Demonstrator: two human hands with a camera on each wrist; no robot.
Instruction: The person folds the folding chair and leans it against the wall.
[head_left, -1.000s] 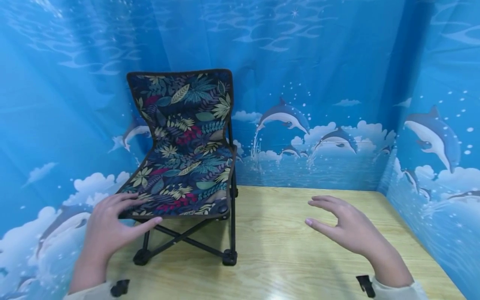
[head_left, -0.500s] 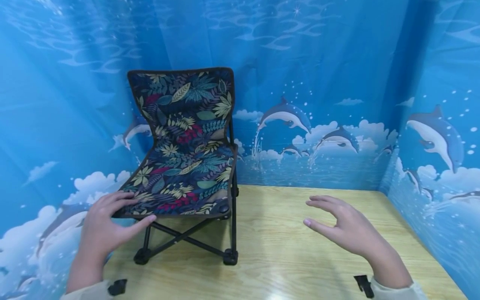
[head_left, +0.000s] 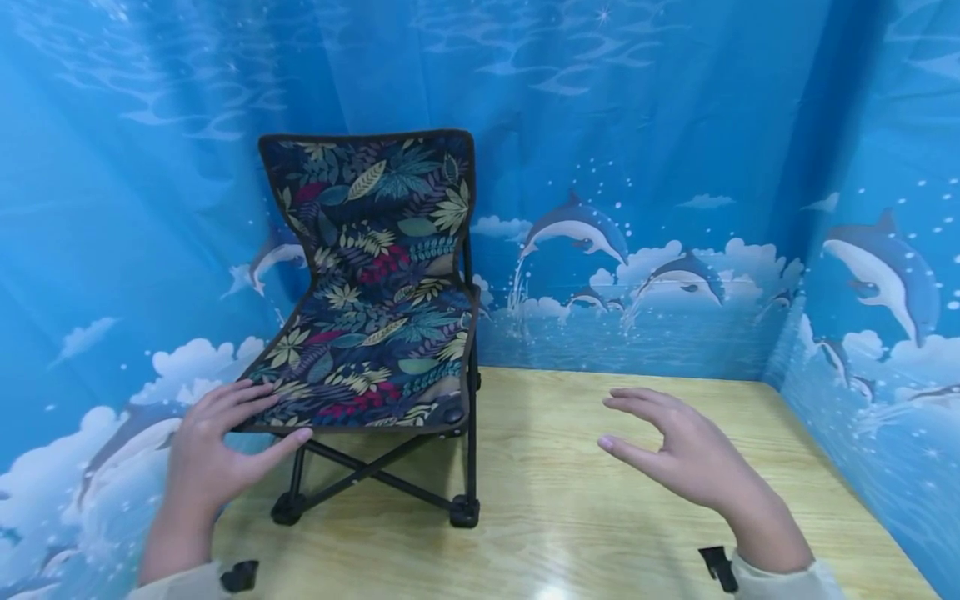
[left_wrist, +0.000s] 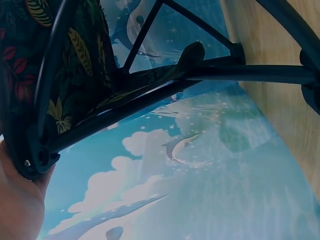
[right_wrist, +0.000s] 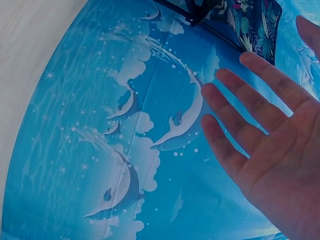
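Observation:
A folding chair (head_left: 367, 325) with dark leaf-print fabric and a black frame stands unfolded on the left in the head view. At its seat's front left corner is my left hand (head_left: 217, 450), fingers over the fabric edge and thumb spread away in front; whether they touch cannot be told. The left wrist view shows part of that hand (left_wrist: 20, 200) beside the black corner joint (left_wrist: 37, 160). To the right of the chair, my right hand (head_left: 675, 450) hovers with relaxed, parted fingers and holds nothing. Its palm (right_wrist: 285, 165) shows in the right wrist view.
The chair stands on a light wood-grain surface (head_left: 570, 500). Blue sheeting printed with dolphins and clouds (head_left: 637, 167) rises behind it and along both sides. A black clip (head_left: 718, 568) sits at the right cuff, another (head_left: 240, 575) at the left.
My right hand has drifted slightly left. The left hand stays at the seat corner with little movement. The chair and backdrop shift slightly right in view as the camera turns.

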